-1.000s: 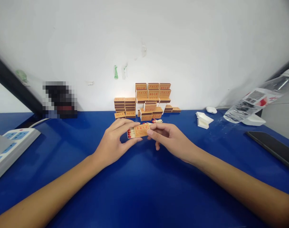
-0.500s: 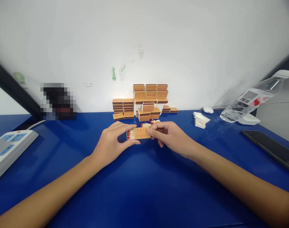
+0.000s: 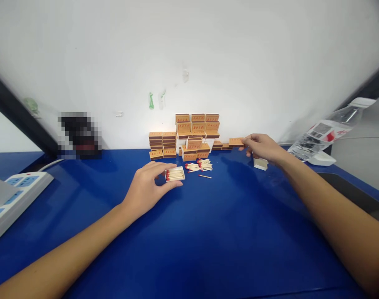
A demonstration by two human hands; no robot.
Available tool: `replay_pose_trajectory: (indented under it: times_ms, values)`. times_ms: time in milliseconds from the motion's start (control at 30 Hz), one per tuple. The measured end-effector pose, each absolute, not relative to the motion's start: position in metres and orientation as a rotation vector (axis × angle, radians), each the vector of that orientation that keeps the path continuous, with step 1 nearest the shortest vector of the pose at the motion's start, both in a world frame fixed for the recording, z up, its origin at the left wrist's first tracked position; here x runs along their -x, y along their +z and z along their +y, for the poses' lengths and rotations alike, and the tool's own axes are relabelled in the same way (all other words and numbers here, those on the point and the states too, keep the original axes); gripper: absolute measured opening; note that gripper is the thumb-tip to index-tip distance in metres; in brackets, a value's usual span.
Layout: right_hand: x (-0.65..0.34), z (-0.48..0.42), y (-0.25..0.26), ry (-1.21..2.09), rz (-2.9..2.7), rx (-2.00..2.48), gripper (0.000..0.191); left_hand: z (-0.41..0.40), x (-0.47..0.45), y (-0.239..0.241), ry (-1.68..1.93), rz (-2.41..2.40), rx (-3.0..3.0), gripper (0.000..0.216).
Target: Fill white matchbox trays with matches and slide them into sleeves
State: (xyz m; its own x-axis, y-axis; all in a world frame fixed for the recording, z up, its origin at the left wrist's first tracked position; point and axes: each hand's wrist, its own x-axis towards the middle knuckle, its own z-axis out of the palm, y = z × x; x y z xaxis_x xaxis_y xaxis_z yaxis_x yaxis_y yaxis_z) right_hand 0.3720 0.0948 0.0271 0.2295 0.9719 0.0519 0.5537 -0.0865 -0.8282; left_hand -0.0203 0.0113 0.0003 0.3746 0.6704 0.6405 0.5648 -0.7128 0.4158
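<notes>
My left hand [image 3: 147,189] pinches a white matchbox tray [image 3: 175,174] full of red-tipped matches, resting on the blue table [image 3: 189,241]. My right hand [image 3: 262,148] is stretched out to the back right and holds an orange matchbox sleeve [image 3: 236,142] beside the low boxes near the wall. A loose pile of matches [image 3: 199,165] lies between the tray and the stacked matchboxes [image 3: 189,135], with one stray match [image 3: 205,176] in front of it.
White empty trays [image 3: 260,163] sit under my right hand. A plastic water bottle [image 3: 325,132] leans at the right, with a dark phone [image 3: 354,187] near it. A power strip [image 3: 11,195] lies at the left edge. A white wall backs the table.
My right hand slid the orange sleeve off the tray and carried it to the back right by the wall. The left hand kept the tray of matches on the table.
</notes>
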Motion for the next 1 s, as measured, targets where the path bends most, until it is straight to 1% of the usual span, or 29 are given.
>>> replay_pose_trajectory:
  times_ms: [200,300,467,567,700,800,833,867,933,1000]
  values:
    - [-0.371,0.119,0.012,0.649,-1.465,1.829,0.015,0.010,0.019,0.000,1.224,1.068,-2.501,0.042]
    - [-0.367,0.122,0.007,0.566,-1.517,1.863,0.018,0.009,0.019,0.000,1.221,1.062,-2.499,0.041]
    - [-0.371,0.121,0.002,0.287,-1.605,1.954,0.026,0.009,0.018,0.000,1.208,1.065,-2.521,0.037]
    - [-0.371,0.120,0.001,0.118,-1.701,2.004,0.032,0.009,0.019,-0.002,1.159,1.067,-2.535,0.038]
    - [-0.363,0.109,0.009,-0.036,-1.790,2.059,0.034,0.010,0.019,-0.003,1.099,1.061,-2.530,0.042]
    - [-0.344,0.086,0.023,-0.177,-1.902,2.002,0.028,0.009,0.019,-0.001,1.074,1.049,-2.526,0.044]
    - [-0.334,0.077,0.027,-0.126,-1.936,1.928,0.027,0.008,0.019,-0.001,1.062,1.047,-2.522,0.045]
    - [-0.322,0.067,0.029,0.026,-1.990,1.822,0.030,0.008,0.019,0.000,1.051,1.043,-2.518,0.046]
    - [-0.294,0.047,0.031,0.449,-2.113,1.530,0.039,0.006,0.018,-0.001,1.034,1.027,-2.508,0.048]
    - [-0.267,0.032,0.027,0.743,-2.146,1.310,0.042,0.006,0.018,-0.002,1.025,1.007,-2.504,0.049]
